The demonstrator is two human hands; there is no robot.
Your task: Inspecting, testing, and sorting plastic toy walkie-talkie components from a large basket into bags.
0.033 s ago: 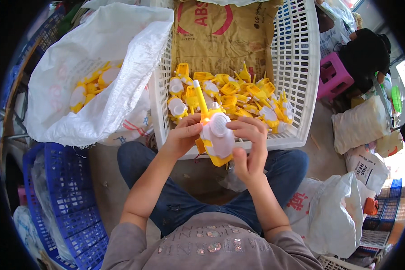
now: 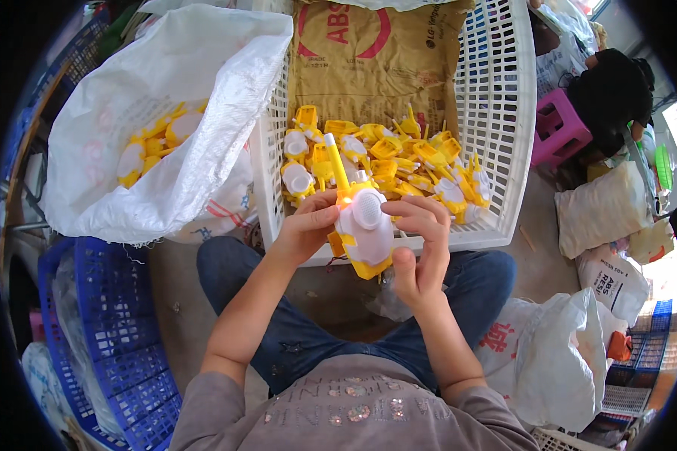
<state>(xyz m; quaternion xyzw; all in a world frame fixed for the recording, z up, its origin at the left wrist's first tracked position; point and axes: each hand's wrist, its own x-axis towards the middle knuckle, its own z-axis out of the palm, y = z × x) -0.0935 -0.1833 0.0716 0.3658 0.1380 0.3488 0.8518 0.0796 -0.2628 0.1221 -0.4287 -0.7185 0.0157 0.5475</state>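
A yellow and white plastic toy walkie-talkie (image 2: 367, 234) is tilted in front of me, its white-tipped antenna pointing up and a round ribbed disc on its white face. Gripping it at the left edge is my left hand (image 2: 305, 225), thumb on the near side and the other fingers partly hidden behind. My right hand (image 2: 423, 244) is at its right side, fingers bent and thumb apart, with a fingertip at or very near the disc. A small yellow part and thin dark wires (image 2: 335, 259) show below the left hand. Similar toy pieces (image 2: 387, 154) lie heaped just beyond.
The pieces lie in a white slatted crate (image 2: 496, 98) lined with brown paper (image 2: 368, 83). A white woven sack (image 2: 203, 173) with more pieces is at left, above a blue basket (image 2: 120, 331). At right are white sacks (image 2: 557, 361), a pink stool (image 2: 560, 124) and a person in black.
My right hand has shifted very slightly right, its fingertips a little off the disc. My left hand keeps its hold on the toy walkie-talkie.
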